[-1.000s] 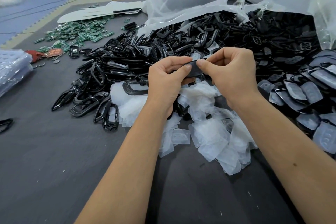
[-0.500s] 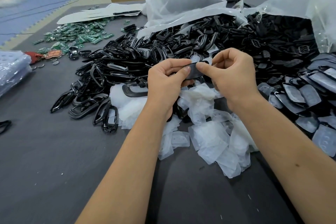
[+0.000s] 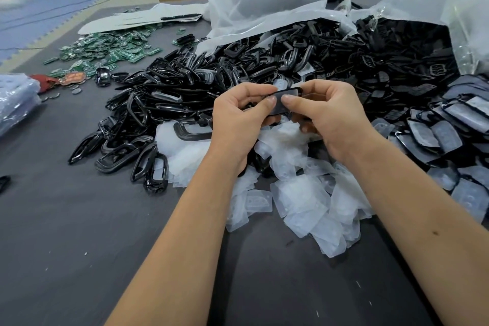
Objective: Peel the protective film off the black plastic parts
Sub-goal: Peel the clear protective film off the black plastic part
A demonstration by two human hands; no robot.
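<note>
On the far left of the grey felt table (image 3: 66, 233), flat green circuit boards (image 3: 105, 51) lie scattered. A glossy heap of black oval frames (image 3: 164, 103) spreads beside them. Your left hand (image 3: 238, 124) and right hand (image 3: 330, 119) meet, thumbs and fingers pinching one black plastic part (image 3: 287, 98) above crumpled, cloudy peeled film (image 3: 304, 193). Film-covered flat parts (image 3: 436, 135) lie at right.

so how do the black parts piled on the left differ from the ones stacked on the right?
The left pile is open glossy black frames, bare and tangled. The right stack is flat solid pieces, each under cloudy film, overlapping in rows. Both are black plastic lying on the grey table.
</note>
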